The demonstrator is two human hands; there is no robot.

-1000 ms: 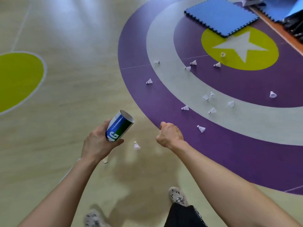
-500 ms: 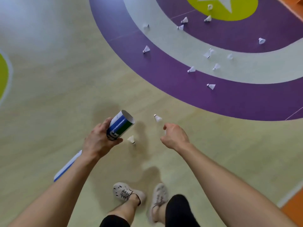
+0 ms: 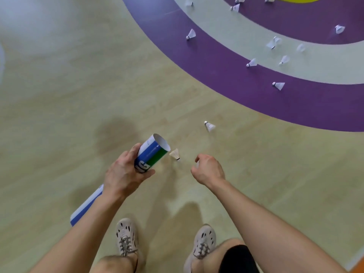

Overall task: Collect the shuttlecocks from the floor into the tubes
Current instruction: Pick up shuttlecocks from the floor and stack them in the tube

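Observation:
My left hand (image 3: 123, 174) grips a long blue, green and white shuttlecock tube (image 3: 151, 156) near its open top; the mouth tilts up and to the right. A shuttlecock (image 3: 175, 154) lies on the floor just beyond the tube's mouth. My right hand (image 3: 208, 170) hovers right of it with fingers curled, and a white sliver shows under the fingertips, apparently a shuttlecock. Another shuttlecock (image 3: 209, 126) lies farther ahead on the wood. Several more are scattered on the purple and pale rings, such as one (image 3: 278, 85) at the right.
The wood floor (image 3: 78, 95) spreads left and ahead. A purple ring (image 3: 216, 66) curves across the upper right. My two feet in pale shoes (image 3: 126, 239) stand at the bottom of the view, just behind my hands.
The view has tilted down and moved forward; the two near shuttlecocks now lie right in front of my hands. Both hands keep the same pose, the left still gripping the tube.

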